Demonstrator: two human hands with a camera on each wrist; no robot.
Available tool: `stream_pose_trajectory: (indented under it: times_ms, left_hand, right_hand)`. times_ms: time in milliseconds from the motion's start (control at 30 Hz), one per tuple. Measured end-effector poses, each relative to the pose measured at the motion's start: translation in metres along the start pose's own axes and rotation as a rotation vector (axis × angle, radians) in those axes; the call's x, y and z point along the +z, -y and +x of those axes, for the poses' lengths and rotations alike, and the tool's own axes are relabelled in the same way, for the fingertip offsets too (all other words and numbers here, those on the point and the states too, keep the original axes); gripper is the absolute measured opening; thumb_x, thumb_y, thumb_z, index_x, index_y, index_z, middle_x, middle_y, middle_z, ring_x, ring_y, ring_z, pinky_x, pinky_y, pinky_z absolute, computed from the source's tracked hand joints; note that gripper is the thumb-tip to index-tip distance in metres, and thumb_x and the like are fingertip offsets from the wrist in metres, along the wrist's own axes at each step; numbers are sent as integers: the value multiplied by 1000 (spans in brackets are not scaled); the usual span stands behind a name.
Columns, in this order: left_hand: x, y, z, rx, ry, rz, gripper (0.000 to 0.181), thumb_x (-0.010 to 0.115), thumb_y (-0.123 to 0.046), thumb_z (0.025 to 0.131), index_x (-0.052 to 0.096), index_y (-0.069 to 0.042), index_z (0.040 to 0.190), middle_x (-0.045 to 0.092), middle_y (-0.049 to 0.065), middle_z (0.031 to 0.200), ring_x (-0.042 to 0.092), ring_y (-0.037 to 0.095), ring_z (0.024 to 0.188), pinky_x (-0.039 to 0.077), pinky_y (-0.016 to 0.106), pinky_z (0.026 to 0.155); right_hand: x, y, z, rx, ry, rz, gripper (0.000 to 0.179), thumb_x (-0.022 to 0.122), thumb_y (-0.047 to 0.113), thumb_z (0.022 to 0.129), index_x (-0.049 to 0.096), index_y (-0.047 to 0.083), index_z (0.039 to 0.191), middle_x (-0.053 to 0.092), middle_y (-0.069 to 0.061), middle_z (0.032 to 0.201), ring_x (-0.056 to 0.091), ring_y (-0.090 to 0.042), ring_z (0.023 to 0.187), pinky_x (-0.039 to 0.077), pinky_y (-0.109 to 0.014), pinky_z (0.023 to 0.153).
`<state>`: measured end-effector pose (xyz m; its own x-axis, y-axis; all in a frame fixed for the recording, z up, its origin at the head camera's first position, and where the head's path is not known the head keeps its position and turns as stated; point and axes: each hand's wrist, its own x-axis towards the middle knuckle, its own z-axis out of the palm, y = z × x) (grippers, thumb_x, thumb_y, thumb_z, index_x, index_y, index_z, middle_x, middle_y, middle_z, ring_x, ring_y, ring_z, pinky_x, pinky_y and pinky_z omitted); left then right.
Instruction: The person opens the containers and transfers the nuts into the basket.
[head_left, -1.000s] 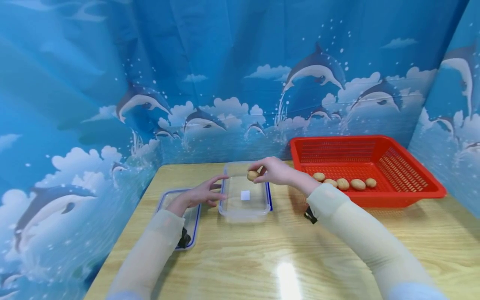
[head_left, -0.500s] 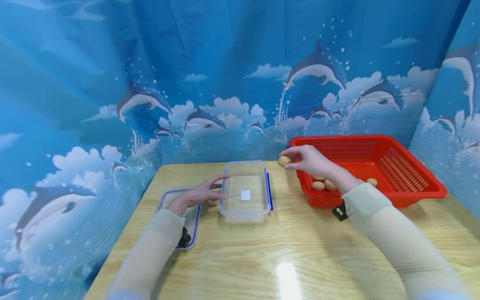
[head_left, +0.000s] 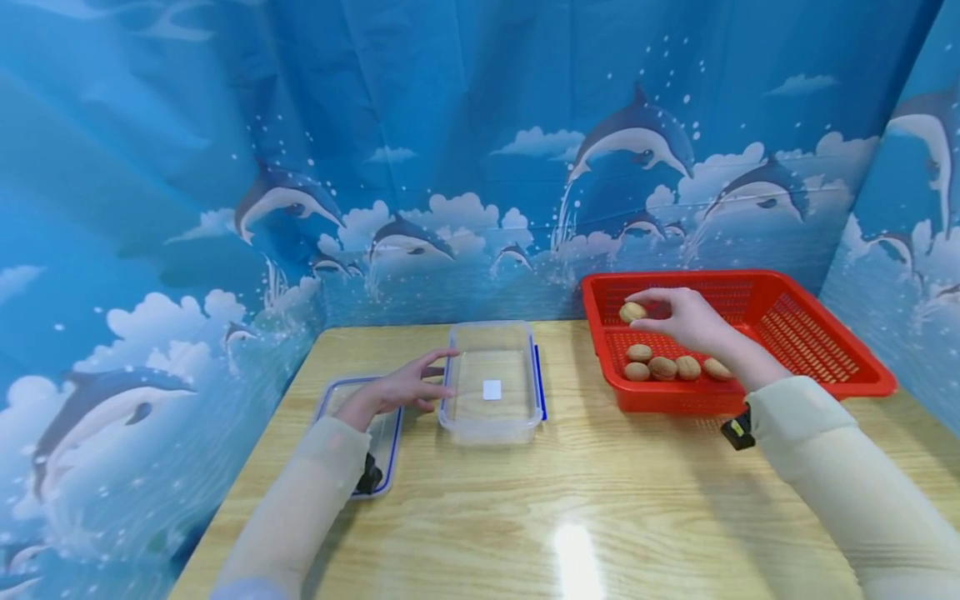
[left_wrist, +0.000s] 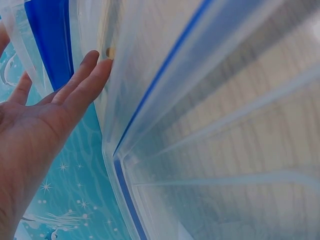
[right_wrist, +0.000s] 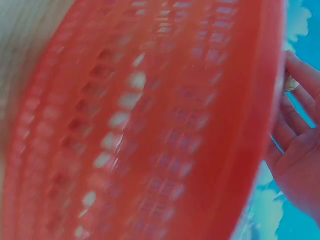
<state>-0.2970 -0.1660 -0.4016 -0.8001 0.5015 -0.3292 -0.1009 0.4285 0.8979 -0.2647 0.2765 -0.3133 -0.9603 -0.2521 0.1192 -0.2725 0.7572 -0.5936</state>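
Observation:
My right hand (head_left: 693, 320) pinches a walnut (head_left: 632, 312) between thumb and fingers, above the left part of the red basket (head_left: 832, 388). Several more walnuts (head_left: 662, 368) lie along the basket's front side. In the right wrist view, the basket's slotted wall covers most of the picture and partly hides the fingers. A transparent plastic box (head_left: 491, 429) with a white label stands left of the basket. Right at its left side is my left hand (head_left: 408, 387), fingers spread and holding nothing. The left wrist view shows those fingertips close along the box wall.
A transparent blue-edged lid (head_left: 385, 467) lies on the wooden table (head_left: 480, 525) under my left wrist. A blue latch strip (head_left: 539, 383) runs along the box's right side. Behind the table hangs a blue dolphin-print curtain (head_left: 450, 100).
My right hand has carried the walnut rightward from above the plastic box to above the red basket. My left hand has stayed in place beside the box.

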Motion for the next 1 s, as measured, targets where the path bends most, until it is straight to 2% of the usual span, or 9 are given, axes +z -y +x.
stream_pose_trajectory:
  times_ms: [167, 267, 500, 733, 1000]
  left_hand:
    - [0, -1, 0, -4, -1, -2, 70, 65, -15, 94, 29, -30, 152, 14, 20, 158, 32, 40, 137, 54, 40, 82]
    - [-1, -1, 0, 0, 3, -2, 70, 65, -15, 94, 28, -29, 153, 13, 20, 158, 32, 40, 137, 54, 40, 81]
    - [-1, -2, -1, 7, 10, 1, 72, 64, -15, 94, 26, -27, 154, 12, 20, 158, 28, 40, 139, 54, 40, 82]
    - [-1, -2, -2, -4, -2, 8, 72, 67, -17, 93, 28, -28, 153, 12, 21, 158, 25, 42, 140, 54, 41, 83]
    - [-1, -2, -2, 2, -1, 16, 73, 68, -18, 92, 28, -29, 153, 12, 22, 158, 23, 43, 140, 53, 43, 86]
  right_hand:
    - [-9, -23, -6, 53, -15, -18, 54, 68, 29, 92, 53, 4, 137, 49, -24, 137, 46, -42, 120, 46, -57, 90]
    - [-13, -34, -8, 84, -19, -32, 56, 68, 30, 93, 51, 2, 138, 49, -26, 137, 47, -43, 117, 46, -57, 89]
    - [-17, -55, -7, 109, 7, -36, 49, 67, 23, 94, 53, -3, 134, 51, -29, 132, 53, -41, 110, 48, -55, 88]
    - [-13, -77, -4, 137, 57, -57, 49, 69, 20, 92, 55, -6, 131, 53, -31, 128, 52, -42, 108, 48, -55, 87]
    - [-6, -93, -2, 188, 108, -58, 50, 67, 19, 93, 52, -8, 132, 49, -33, 130, 45, -47, 116, 41, -61, 94]
